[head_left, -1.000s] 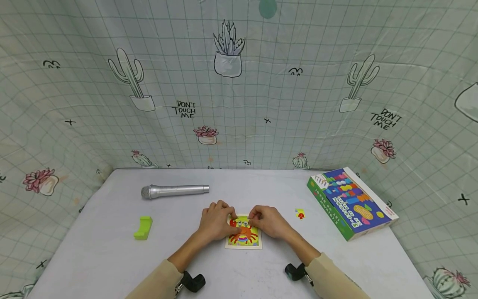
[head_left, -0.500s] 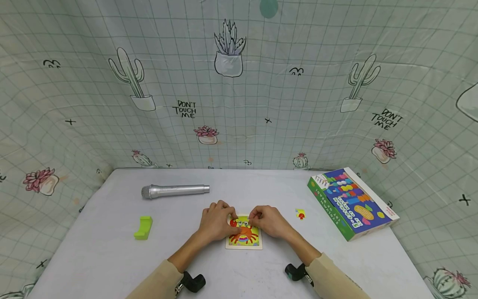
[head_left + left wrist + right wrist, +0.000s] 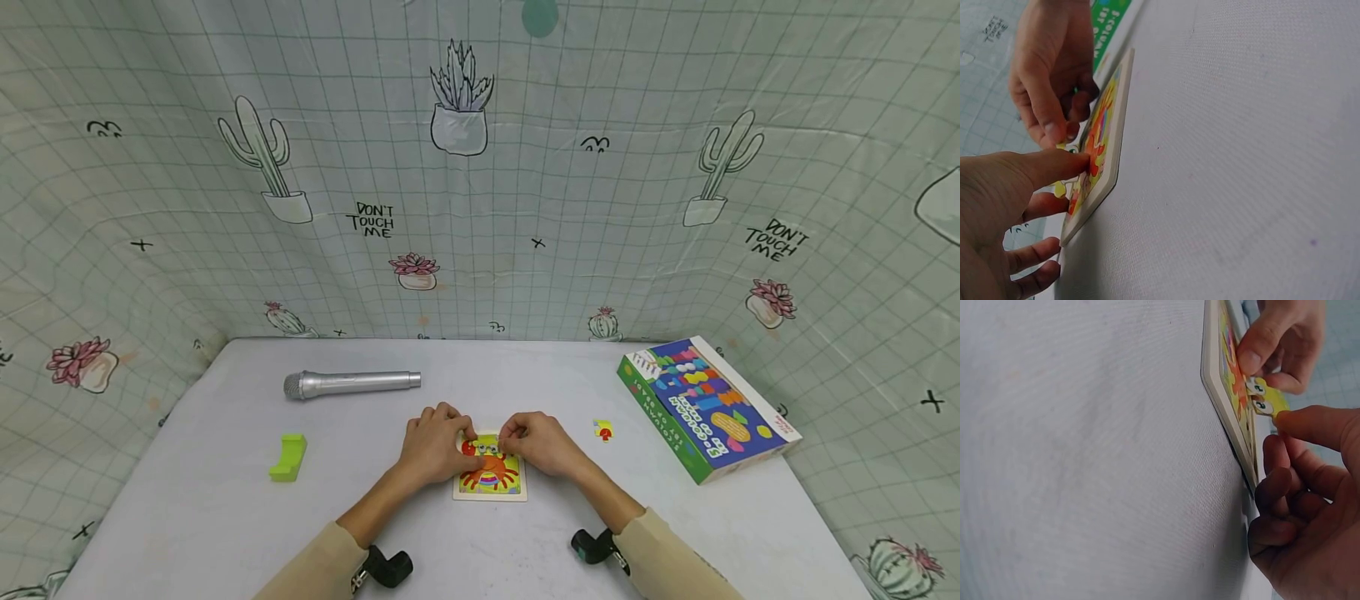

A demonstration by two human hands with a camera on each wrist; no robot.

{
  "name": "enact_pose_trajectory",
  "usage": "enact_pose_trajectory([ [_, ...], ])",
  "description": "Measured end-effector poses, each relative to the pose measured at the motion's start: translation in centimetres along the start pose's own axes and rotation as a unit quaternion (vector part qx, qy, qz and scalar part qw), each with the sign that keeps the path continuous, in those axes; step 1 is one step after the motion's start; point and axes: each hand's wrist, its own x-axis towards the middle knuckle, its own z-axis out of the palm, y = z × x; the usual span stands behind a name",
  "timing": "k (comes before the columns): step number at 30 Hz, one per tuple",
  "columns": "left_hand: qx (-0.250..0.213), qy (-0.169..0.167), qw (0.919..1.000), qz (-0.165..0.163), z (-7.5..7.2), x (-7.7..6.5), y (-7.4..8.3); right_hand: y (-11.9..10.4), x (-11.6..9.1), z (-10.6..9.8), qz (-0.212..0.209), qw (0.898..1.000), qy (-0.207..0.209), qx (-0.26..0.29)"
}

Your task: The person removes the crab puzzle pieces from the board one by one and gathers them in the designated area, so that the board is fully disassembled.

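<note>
A person's right hand (image 3: pixel 546 443) pinches a flat yellow 2-eyed jigsaw piece (image 3: pixel 1264 401) at the far side of a square, pale-framed orange-crab puzzle (image 3: pixel 489 478), left hand (image 3: pixel 435 446) spread, thumb on its face, with apparently just that and 1 yellow-and-red piece (image 3: pixel 603 430), loose at right, unfitted.

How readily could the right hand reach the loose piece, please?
Probably yes: nothing seems to stand between the right hand and the loose piece, though that hand pinches the eyed piece.
</note>
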Motion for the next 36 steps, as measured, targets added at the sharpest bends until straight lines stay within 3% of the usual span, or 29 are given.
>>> enact_pose_trajectory([
  [12,-0.016,0.000,0.9999,-0.004,0.3,0.0,-0.4,0.0,-0.4,-0.6,-0.010,1.000,-0.006,0.028],
  [20,-0.026,0.002,0.9997,-0.002,0.3,-0.1,-0.5,0.7,-1.0,-1.4,-0.005,0.999,0.027,0.039],
  [36,-0.031,0.011,0.9994,0.009,0.5,-0.3,-0.6,3.3,-3.0,-4.8,0.054,0.994,0.094,0.033],
])
